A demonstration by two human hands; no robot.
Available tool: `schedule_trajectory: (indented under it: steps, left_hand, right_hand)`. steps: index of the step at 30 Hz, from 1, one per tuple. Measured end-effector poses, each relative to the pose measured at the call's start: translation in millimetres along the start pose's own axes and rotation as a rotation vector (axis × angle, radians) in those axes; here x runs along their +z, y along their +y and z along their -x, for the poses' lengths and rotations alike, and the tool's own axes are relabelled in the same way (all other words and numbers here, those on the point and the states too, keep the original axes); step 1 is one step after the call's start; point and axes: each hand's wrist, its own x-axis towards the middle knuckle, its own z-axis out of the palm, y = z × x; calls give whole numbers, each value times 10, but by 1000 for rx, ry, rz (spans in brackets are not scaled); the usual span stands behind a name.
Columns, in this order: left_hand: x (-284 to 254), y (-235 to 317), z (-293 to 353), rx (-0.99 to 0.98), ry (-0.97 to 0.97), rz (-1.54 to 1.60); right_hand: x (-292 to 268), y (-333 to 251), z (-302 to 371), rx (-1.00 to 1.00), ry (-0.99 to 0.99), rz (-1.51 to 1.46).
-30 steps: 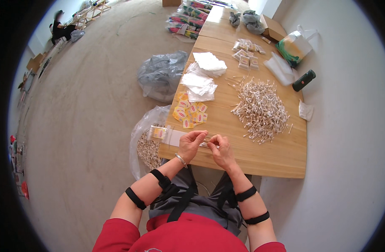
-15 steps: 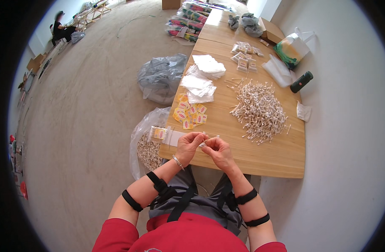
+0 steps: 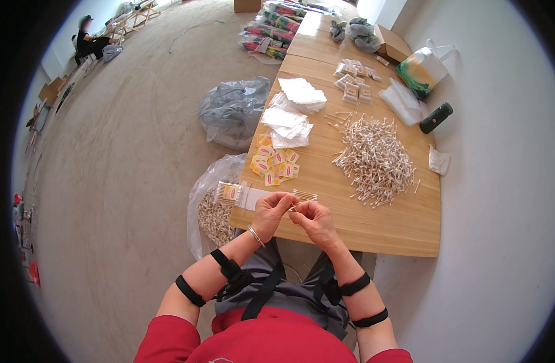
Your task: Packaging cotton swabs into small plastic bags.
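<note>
Close to the table's near edge, my left hand (image 3: 274,213) and my right hand (image 3: 315,221) meet fingertip to fingertip. Both are closed in a pinch on cotton swabs (image 3: 292,207), whose white tips show only in part between the fingers. Just beyond the fingers lies a small row of cotton swabs (image 3: 306,195) on the wooden table (image 3: 362,228). Left of my left hand, a filled clear packet of swabs (image 3: 229,193) with a yellow label sits at the table's corner, beside a flat white strip (image 3: 253,197).
A large heap of loose swabs (image 3: 377,158) covers the right of the table. Yellow cards (image 3: 274,164), white bags (image 3: 289,124) and finished packets (image 3: 352,81) lie further back. A dark bottle (image 3: 435,118) stands by the wall. A clear sack of swabs (image 3: 214,221) is beside the table.
The fingers of both hands have shifted slightly around the swabs between them. The other things on the table look the same.
</note>
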Motion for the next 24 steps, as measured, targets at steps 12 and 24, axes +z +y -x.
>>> schedule_trajectory:
  steps: [12, 24]
  left_hand:
    - [-102, 118, 148, -78, 31, -121]
    - [-2119, 207, 805, 59, 774, -847]
  right_hand:
    - [25, 67, 54, 130, -152, -21]
    - [-381, 624, -313, -211, 364, 1104]
